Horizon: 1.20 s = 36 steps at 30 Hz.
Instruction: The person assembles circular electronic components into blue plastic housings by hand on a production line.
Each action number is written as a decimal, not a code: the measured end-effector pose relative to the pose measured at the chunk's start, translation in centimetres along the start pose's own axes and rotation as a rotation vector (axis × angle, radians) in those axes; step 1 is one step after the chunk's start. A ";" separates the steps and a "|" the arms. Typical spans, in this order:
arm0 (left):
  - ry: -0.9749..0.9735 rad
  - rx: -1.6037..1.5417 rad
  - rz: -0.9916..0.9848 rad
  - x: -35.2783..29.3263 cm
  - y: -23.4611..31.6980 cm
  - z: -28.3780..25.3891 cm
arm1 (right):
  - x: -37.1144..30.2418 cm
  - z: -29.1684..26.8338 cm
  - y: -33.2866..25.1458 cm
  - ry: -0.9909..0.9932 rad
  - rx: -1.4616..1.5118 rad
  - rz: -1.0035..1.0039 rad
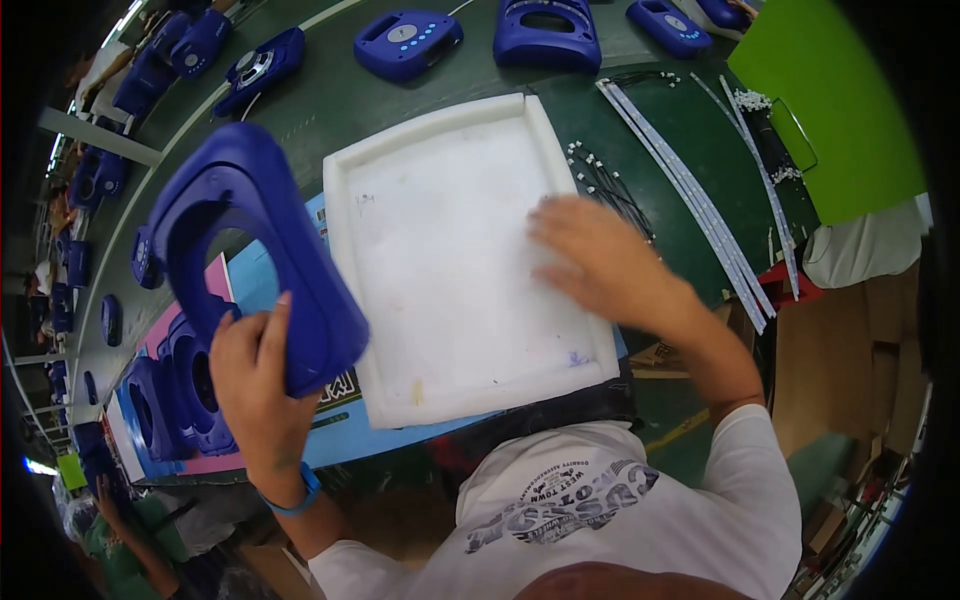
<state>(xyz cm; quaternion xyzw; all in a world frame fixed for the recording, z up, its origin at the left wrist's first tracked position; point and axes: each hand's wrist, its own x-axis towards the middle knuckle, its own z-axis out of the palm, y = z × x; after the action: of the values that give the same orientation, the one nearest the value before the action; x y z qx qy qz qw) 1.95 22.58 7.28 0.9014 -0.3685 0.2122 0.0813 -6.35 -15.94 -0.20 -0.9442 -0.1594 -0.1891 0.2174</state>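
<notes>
My left hand (252,385) grips a blue plastic speaker housing (318,300) by the edge of its large round opening. The housing is raised and tilted at the left side of a white foam tray (450,250), overlapping the tray's left rim. Above the right part of that tray is my right hand (605,262), holding nothing visible. Its fingers are stretched out and somewhat smeared by motion. Several short black cables with white plugs (610,190) lie just beyond the tray's right edge.
More blue housings (165,395) stand on the left over a pink and blue sheet. Along the far side sit blue assembled units (408,45). Long white LED strips (690,195) lie to the right, near a bright green panel (840,110). A co-worker's arm (130,535) shows at lower left.
</notes>
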 end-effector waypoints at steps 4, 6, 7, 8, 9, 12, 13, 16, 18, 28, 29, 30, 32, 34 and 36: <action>-0.073 -0.202 0.094 -0.7 3.2 1.1 | 7.5 -3.2 6.1 0.079 -0.335 0.196; -0.137 -0.280 0.160 -0.7 4.8 1.7 | 10.8 -3.0 12.0 0.051 -0.428 0.348; -0.172 -0.327 0.182 -0.6 5.8 2.3 | 12.2 -3.1 14.4 -0.077 -0.500 0.508; -0.177 -0.366 0.210 -0.9 6.5 2.8 | 12.7 -2.4 18.1 -0.033 -0.533 0.547; -0.189 -0.396 0.222 -1.0 7.0 3.2 | 13.4 -2.0 20.5 -0.086 -0.529 0.603; -0.215 -0.388 0.232 -1.8 7.5 4.0 | 15.1 -1.0 22.9 -0.115 -0.512 0.657; -0.235 -0.367 0.259 -1.8 7.5 4.1 | 15.0 -0.9 24.0 -0.117 -0.512 0.644; -0.222 -0.380 0.261 -1.2 7.5 4.1 | 13.6 -0.2 25.3 -0.051 -0.672 0.382; -0.225 -0.368 0.242 -1.3 7.4 3.6 | 15.2 -0.8 20.7 0.092 -0.492 0.192; -0.157 -0.307 0.352 0.8 9.3 4.1 | 5.2 -0.3 -1.0 0.052 0.685 0.410; -0.205 -0.305 0.348 0.7 9.6 4.1 | 4.7 0.2 -0.4 0.119 0.848 0.500; -0.251 -0.300 0.344 0.7 9.8 4.2 | 4.4 0.6 0.2 0.188 1.011 0.585; -0.236 -0.257 0.389 0.3 9.9 4.4 | 4.4 0.7 0.8 0.123 1.020 0.615; -0.214 -0.211 0.429 0.5 9.7 4.1 | 4.6 -0.2 1.0 0.023 1.077 0.563; -0.152 -0.216 0.501 1.3 8.7 2.6 | 4.8 -2.1 1.5 -0.015 1.143 0.584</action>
<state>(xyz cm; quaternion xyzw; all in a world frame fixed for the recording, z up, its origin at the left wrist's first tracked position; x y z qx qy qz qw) -2.48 14.74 5.48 0.7816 -0.6054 0.1169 0.0940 -2.13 -17.18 3.10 -0.6852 0.0274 -0.0009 0.7278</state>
